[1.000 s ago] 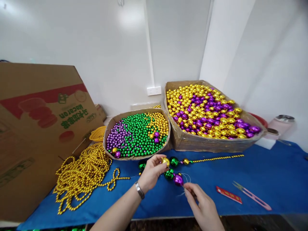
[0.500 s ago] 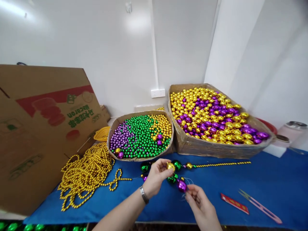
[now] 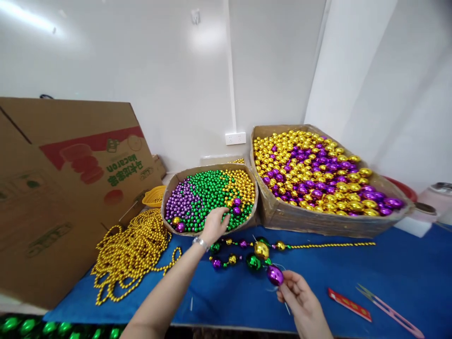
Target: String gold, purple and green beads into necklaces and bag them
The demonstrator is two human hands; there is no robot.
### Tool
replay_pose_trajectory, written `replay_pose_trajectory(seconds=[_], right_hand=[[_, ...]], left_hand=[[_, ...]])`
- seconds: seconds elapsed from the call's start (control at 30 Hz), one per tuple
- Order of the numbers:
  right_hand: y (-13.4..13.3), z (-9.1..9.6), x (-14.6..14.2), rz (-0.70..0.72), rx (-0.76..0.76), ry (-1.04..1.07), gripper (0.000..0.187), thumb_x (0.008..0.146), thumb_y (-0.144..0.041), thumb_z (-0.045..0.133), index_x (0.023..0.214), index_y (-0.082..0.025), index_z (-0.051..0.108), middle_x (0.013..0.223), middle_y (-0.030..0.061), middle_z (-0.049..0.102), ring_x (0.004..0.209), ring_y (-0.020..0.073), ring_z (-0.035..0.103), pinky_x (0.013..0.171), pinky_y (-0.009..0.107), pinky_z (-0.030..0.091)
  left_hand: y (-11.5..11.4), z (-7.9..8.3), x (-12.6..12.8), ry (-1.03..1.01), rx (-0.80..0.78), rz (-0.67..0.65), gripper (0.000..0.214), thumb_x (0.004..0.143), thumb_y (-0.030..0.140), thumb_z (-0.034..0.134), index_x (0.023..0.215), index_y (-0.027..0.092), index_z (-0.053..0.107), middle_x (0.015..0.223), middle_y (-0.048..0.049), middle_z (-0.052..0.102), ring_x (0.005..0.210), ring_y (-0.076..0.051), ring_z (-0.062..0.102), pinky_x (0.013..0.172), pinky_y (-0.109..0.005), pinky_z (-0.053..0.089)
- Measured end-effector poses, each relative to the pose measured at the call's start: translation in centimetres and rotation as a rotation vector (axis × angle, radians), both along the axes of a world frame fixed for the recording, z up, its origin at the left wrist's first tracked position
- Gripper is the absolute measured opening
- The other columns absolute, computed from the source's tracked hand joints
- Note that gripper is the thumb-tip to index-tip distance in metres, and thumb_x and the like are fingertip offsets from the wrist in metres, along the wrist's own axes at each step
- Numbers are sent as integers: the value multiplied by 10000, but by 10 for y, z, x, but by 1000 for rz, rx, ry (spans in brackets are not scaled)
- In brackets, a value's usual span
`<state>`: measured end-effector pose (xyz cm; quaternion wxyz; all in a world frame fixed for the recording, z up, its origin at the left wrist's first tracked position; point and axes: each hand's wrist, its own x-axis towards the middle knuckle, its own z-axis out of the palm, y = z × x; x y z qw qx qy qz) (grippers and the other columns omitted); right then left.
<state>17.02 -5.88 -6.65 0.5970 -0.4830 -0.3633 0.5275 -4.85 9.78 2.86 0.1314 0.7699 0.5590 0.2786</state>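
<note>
1. The right hand (image 3: pixel 302 303) is cut off at the wrist by the bottom edge; its fingertips hide the thread below the purple bead (image 3: pixel 275 275).
2. The left hand (image 3: pixel 214 224) covers part of the small beads inside the small cardboard box (image 3: pixel 212 231); what its fingers pinch cannot be made out.
3. Right of the small cardboard box, the pink snips (image 3: pixel 388 310) run towards the bottom edge.
4. Left of it, the large carton (image 3: pixel 52 197) is cropped by the left edge.

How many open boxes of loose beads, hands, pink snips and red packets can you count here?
Open boxes of loose beads: 2, small box, large box
Hands: 2, left hand, right hand holding purple bead
Pink snips: 1
Red packet: 1
Total: 6
</note>
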Motion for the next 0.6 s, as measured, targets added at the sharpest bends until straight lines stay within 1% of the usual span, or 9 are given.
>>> replay_pose_trajectory(seconds=[0.07, 0.17, 0.27, 0.4, 0.5, 0.6], right_hand=[[-1, 2, 1, -1, 0, -17, 386, 728, -476, 676, 955, -198, 536, 723, 1, 603, 633, 149, 578, 599, 268, 475], [-1, 5, 0, -9, -17, -21, 388, 729, -486, 671, 950, -195, 537, 718, 3, 598, 629, 150, 574, 581, 259, 460], [-1, 5, -2, -13, -35, -3, 395, 715, -496, 682, 930, -196, 541, 696, -2, 589, 621, 146, 568, 575, 251, 450], [0, 5, -4, -11, -41, 30, 416, 679, -497, 713, 918, -200, 544, 704, -5, 592, 618, 140, 563, 582, 249, 448], [-1, 6, -4, -14, -52, 41, 429, 662, -501, 723, 915, -201, 549, 709, -3, 598, 611, 141, 564, 576, 250, 448], [-2, 5, -2, -11, -42, 41, 411, 671, -494, 717, 912, -203, 555, 691, -6, 599, 604, 140, 564, 570, 246, 449]], left_hand=[[25, -5, -15, 153, 0, 34, 189, 818, 143, 500, 941, 167, 642, 933, -119, 623, 988, -259, 529, 904, -372, 378], [45, -15, -27, 298, -39, 31, 221, 787, 41, 455, 844, 150, 639, 863, -115, 598, 937, -251, 522, 867, -384, 390], [52, -23, -29, 428, -50, 15, 255, 797, 21, 411, 857, 140, 629, 920, -125, 575, 950, -253, 509, 837, -399, 408], [60, -27, -29, 537, -51, -7, 255, 828, 55, 394, 873, 144, 628, 987, -139, 550, 1001, -268, 487, 818, -406, 425], [65, -27, -31, 569, -42, -13, 253, 823, 48, 402, 888, 150, 625, 993, -133, 547, 1015, -258, 483, 797, -370, 440], [66, -28, -34, 559, -18, -13, 188, 822, 93, 462, 905, 150, 620, 984, -125, 555, 1009, -254, 491, 778, -342, 448]])
